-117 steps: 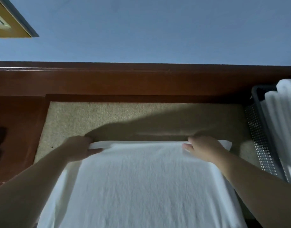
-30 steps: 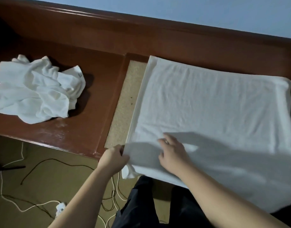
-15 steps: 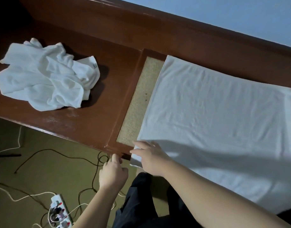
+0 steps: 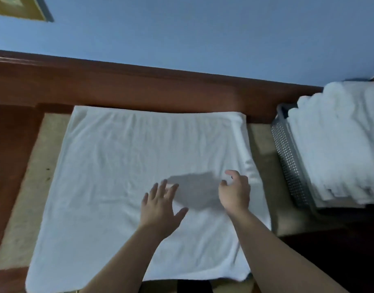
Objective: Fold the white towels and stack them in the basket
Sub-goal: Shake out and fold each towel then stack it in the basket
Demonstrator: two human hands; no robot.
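Note:
A white towel (image 4: 122, 176) lies spread flat on the beige mat of the wooden table, its near edge hanging over the table front. My left hand (image 4: 160, 208) is over the towel's middle with fingers spread and straight. My right hand (image 4: 234, 193) is beside it, nearer the towel's right edge, fingers loosely curled and holding nothing. Whether either hand touches the cloth I cannot tell. At the right stands a grey mesh basket (image 4: 287, 157) filled with a stack of folded white towels (image 4: 338, 140).
The reddish wooden table (image 4: 10, 144) has a raised back ledge (image 4: 139, 87) against a blue wall. The beige mat (image 4: 33, 172) shows on either side of the towel. A framed object (image 4: 19, 7) hangs on the wall at top left.
My view has swung right from the table's left end, so the crumpled towel pile has left the view and the basket has entered it. Both hands left the towel's near left corner and now hover over its middle.

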